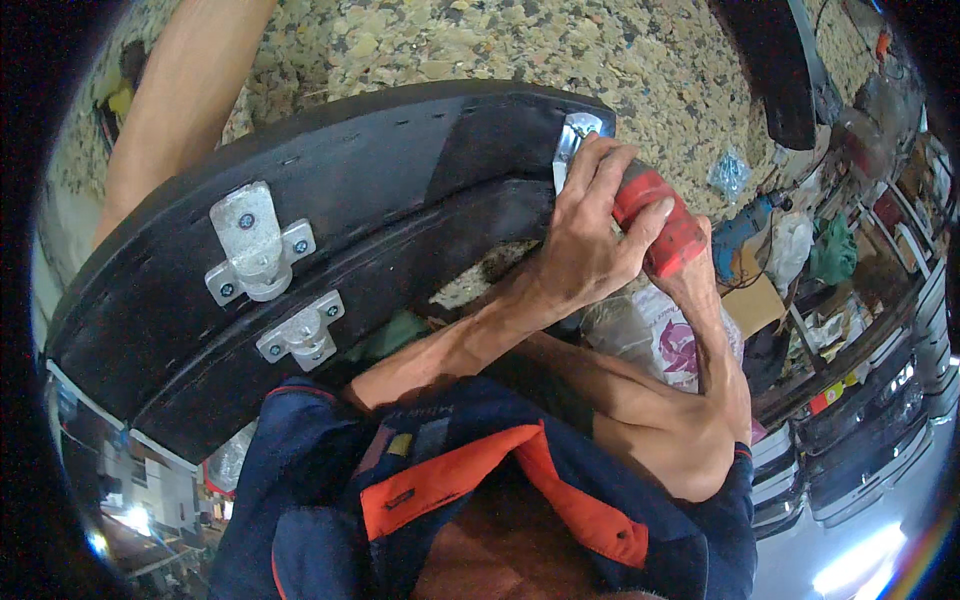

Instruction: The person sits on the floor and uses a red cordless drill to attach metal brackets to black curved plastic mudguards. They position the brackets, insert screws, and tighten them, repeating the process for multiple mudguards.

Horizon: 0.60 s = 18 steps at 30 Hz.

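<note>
A long curved black padded panel lies across in front of me. At its right end is a shiny metal bracket, and my left hand is over it. The fingertips lie by the bracket, while the thumb presses the side of a red and black cordless drill. Behind the drill is my right hand, gripping its rear; the handle is hidden. The drill's nose points toward the bracket, its tip covered by my left fingers. Two silver hinge-like brackets, a larger one and a smaller one, are screwed to the panel's left part.
A bare limb stands behind the panel at upper left; whose it is I cannot tell. The floor is speckled foam-like material. On the right lie a blue power tool, plastic bags, a cardboard box and another black panel.
</note>
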Tool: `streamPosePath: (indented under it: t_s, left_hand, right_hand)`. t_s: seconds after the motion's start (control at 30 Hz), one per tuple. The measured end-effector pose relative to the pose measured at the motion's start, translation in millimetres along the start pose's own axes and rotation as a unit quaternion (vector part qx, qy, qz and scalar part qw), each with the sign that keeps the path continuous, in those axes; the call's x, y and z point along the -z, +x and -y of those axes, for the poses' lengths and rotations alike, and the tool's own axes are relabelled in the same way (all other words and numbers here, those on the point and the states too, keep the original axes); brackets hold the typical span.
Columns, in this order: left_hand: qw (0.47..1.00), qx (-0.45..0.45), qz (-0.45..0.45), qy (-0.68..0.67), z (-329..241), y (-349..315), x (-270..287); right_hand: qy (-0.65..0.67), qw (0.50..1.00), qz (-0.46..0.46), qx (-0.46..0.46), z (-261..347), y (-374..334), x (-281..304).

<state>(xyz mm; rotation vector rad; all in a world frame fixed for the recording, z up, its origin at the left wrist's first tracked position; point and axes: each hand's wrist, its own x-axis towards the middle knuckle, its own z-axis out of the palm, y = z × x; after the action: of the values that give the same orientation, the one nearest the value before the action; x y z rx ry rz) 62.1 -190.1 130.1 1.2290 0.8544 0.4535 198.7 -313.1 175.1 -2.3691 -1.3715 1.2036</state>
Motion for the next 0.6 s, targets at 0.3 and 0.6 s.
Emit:
streamPosePath:
  t_s: [0.3,0.6]
  left_hand:
    - [0.974,-0.094,0.146,0.146,-34,52,-22]
    - [0.984,-0.105,0.074,0.125,-24,65,-27]
  right_hand:
    - [-0.037,0.998,0.040,-0.018,20,14,28]
    - [-0.045,0.998,0.036,0.010,18,26,33]
